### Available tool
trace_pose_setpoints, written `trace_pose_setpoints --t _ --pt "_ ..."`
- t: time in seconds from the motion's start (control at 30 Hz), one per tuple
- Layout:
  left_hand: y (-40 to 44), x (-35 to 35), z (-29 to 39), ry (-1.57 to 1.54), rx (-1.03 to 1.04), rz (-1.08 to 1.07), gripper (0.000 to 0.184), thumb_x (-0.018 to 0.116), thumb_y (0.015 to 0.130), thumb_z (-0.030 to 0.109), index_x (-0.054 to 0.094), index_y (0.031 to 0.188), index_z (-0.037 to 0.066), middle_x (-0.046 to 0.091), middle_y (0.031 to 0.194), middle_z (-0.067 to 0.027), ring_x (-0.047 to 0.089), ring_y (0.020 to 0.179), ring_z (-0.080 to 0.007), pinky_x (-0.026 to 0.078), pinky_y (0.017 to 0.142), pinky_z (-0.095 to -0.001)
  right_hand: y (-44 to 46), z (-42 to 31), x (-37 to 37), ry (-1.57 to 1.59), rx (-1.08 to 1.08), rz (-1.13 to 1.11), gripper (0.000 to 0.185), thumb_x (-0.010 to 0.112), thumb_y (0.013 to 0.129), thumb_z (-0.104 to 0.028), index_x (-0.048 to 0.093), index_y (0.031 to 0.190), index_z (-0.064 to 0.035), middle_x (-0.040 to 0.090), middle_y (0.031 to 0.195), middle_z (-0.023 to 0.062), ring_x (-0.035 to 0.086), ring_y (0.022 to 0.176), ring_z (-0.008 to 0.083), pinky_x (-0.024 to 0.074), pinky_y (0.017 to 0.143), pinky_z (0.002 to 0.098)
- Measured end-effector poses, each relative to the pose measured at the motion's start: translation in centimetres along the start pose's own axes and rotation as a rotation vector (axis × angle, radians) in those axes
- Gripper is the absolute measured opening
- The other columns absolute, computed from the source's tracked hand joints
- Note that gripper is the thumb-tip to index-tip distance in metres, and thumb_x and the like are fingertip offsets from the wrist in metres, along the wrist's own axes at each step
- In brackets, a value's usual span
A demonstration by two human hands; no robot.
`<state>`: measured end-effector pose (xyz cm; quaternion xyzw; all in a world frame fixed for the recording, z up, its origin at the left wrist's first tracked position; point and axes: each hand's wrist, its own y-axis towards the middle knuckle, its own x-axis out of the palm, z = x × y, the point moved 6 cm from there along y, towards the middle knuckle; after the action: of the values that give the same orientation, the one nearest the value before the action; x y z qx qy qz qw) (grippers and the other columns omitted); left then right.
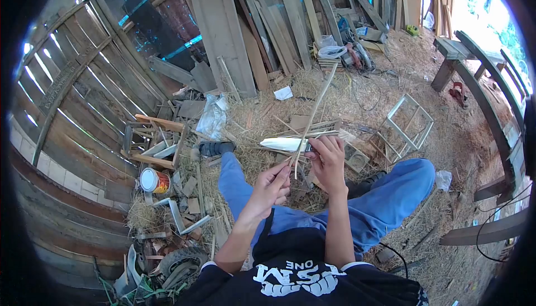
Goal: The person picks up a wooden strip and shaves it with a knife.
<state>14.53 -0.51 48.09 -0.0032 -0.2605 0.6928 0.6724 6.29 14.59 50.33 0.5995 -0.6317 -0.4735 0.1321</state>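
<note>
A straw-strewn earth floor (251,117) is spread beneath the seated person's legs in blue trousers (391,201), and a pale, open rectangular wooden frame (420,107) is stood to the right. Between the knees, well above the floor, a long, narrow, pale-tan strip of wood or bamboo (317,108) is held aslant, its far end left unsupported. It is crossed with a broad, silver-bladed knife (280,143), whose tip is pointed left. By the right hand (328,161), the knife is gripped with fingers curled around its handle; by the left hand (270,190), the strip's near end is pinched between thumb and fingers.

The strip is judged light, springy and liable to split or splinter along its grain; it is best grasped near its lower end, clear of the blade. The knife seems rigid and should be taken only by the handle.

Most of that handle is covered by the right hand. Whether the cutting edge touches the strip cannot be told, and the strip's pinched end is partly hidden.
</note>
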Motion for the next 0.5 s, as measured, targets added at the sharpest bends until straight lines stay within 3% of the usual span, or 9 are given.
trace_pose_setpoints --t 0.2,0.4,0.5 --pt "-1.2 -1.3 0.0 0.059 -0.077 -0.009 0.028 0.054 0.104 0.026 0.058 0.126 0.009 0.039 0.072 0.0086 0.028 0.05 0.0015 0.018 0.041 -0.0179 -0.6 1.7 -0.2 -0.024 0.035 -0.051 0.027 0.072 0.076 -0.014 0.065 0.1 -0.0053 0.058 0.082 0.0071 0.054 0.08 0.0283 0.0391 0.081 0.04" --pt "-2.0 -2.7 -0.1 0.02 -0.056 -0.013 0.034 0.05 0.105 0.027 0.056 0.132 0.007 0.033 0.07 0.0088 0.025 0.049 0.0008 0.016 0.04 -0.0177 -0.5 1.3 1.5 0.021 0.05 0.001 0.024 0.072 0.079 -0.013 0.066 0.101 -0.0052 0.059 0.082 0.0076 0.056 0.082 0.0281 0.0397 0.079 0.0398" --pt "-1.4 -3.0 -0.3 -0.095 -0.054 -0.09 0.032 0.048 0.106 0.027 0.056 0.129 0.007 0.031 0.069 0.0081 0.024 0.048 -0.0003 0.015 0.04 -0.019 -0.3 0.4 1.9 0.016 0.116 -0.035 0.023 0.071 0.085 -0.019 0.067 0.103 -0.0048 0.06 0.08 0.0082 0.055 0.078 0.0268 0.0408 0.078 0.0384"
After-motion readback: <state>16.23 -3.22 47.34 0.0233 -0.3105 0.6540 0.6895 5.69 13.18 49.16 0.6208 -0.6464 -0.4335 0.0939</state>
